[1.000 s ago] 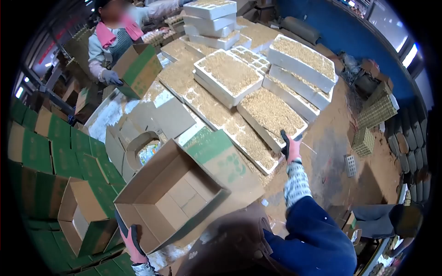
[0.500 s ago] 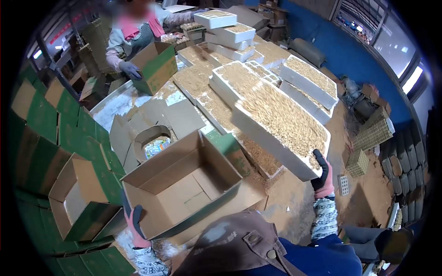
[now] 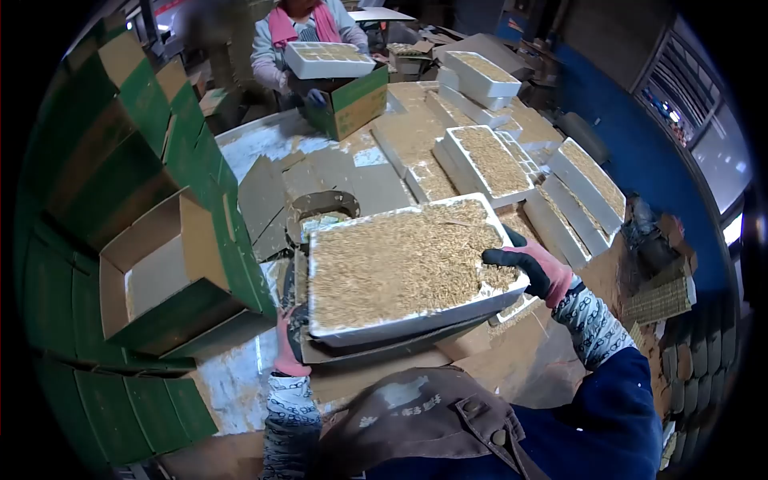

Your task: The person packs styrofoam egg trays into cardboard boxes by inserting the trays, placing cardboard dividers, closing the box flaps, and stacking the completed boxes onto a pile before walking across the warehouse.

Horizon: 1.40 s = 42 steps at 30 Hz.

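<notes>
A white foam tray (image 3: 400,268), filled with loose tan husks, lies above an open cardboard box (image 3: 416,346) and hides nearly all of it. My right hand (image 3: 532,268), in a pink and dark glove, grips the tray's right end, with fingers over the rim onto the husks. At the tray's left end, my left hand (image 3: 290,344) is closed on the side of the box, its fingers partly hidden. How deep the tray sits in the box cannot be made out.
More husk-filled foam trays (image 3: 488,160) stand on the table beyond. Green cartons (image 3: 136,152) are stacked at left, beside an open carton (image 3: 148,272). Behind the flattened cardboard (image 3: 376,188), a co-worker (image 3: 312,24) has a foam tray (image 3: 328,60) over a green box (image 3: 356,104).
My right hand has brought the husk-filled tray leftward, over the box that my left hand holds. Across the table, a tray now rests above the co-worker's box. The view has shifted.
</notes>
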Each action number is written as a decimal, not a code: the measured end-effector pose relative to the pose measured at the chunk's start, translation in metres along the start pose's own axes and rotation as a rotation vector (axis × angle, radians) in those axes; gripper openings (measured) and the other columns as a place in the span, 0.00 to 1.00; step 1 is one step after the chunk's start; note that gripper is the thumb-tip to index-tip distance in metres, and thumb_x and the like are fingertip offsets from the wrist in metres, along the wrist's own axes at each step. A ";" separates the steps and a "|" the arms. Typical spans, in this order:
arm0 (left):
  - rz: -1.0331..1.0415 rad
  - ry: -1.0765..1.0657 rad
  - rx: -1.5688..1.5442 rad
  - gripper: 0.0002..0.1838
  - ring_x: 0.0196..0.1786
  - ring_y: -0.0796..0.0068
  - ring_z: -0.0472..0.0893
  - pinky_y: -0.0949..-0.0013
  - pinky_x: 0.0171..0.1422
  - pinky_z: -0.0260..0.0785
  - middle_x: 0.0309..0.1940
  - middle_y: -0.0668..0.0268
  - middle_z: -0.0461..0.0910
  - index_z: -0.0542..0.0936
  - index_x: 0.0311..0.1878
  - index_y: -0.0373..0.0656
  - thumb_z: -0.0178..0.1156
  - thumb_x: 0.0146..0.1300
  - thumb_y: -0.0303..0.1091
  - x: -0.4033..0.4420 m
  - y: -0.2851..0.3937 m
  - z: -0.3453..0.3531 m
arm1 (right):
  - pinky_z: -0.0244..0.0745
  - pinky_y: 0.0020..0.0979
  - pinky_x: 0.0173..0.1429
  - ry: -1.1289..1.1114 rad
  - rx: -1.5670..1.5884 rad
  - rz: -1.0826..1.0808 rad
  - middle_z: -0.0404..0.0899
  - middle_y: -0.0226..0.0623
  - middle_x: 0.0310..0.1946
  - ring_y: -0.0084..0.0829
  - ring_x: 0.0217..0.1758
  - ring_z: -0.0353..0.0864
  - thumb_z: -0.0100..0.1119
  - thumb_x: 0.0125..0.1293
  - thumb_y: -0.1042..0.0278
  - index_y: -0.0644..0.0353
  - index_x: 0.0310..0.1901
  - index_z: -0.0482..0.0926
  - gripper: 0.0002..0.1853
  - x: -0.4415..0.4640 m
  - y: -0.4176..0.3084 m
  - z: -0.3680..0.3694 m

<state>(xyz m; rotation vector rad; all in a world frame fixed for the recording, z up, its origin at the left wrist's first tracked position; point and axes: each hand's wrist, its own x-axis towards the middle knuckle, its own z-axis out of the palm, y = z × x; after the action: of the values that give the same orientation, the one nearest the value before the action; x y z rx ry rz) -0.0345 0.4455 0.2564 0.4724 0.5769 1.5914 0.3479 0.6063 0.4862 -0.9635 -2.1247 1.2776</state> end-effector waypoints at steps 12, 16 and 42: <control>0.258 0.341 0.530 0.37 0.58 0.72 0.70 0.70 0.61 0.62 0.58 0.65 0.69 0.62 0.67 0.43 0.49 0.47 0.24 0.004 0.007 0.122 | 0.75 0.33 0.39 -0.199 -1.221 0.103 0.80 0.41 0.29 0.40 0.34 0.81 0.60 0.56 0.54 0.66 0.42 0.71 0.22 0.003 0.064 0.064; 0.239 0.332 0.491 0.37 0.60 0.68 0.69 0.70 0.62 0.62 0.61 0.62 0.67 0.62 0.66 0.38 0.49 0.46 0.25 0.007 0.012 0.135 | 0.74 0.30 0.38 0.321 -0.903 -0.163 0.79 0.39 0.31 0.34 0.34 0.80 0.58 0.58 0.55 0.54 0.41 0.77 0.14 -0.004 0.021 0.036; 0.242 0.508 0.747 0.22 0.52 0.70 0.74 0.66 0.56 0.69 0.52 0.63 0.72 0.70 0.57 0.40 0.53 0.59 0.36 -0.048 0.021 0.048 | 0.75 0.29 0.49 1.353 0.487 0.273 0.78 0.39 0.43 0.29 0.43 0.79 0.62 0.54 0.78 0.70 0.56 0.68 0.26 -0.154 0.157 -0.041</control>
<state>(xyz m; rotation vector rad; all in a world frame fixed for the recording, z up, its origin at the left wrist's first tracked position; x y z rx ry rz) -0.0171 0.4009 0.3084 0.7074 1.5757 1.6990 0.5260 0.5606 0.3587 -1.3338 -0.6343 0.7464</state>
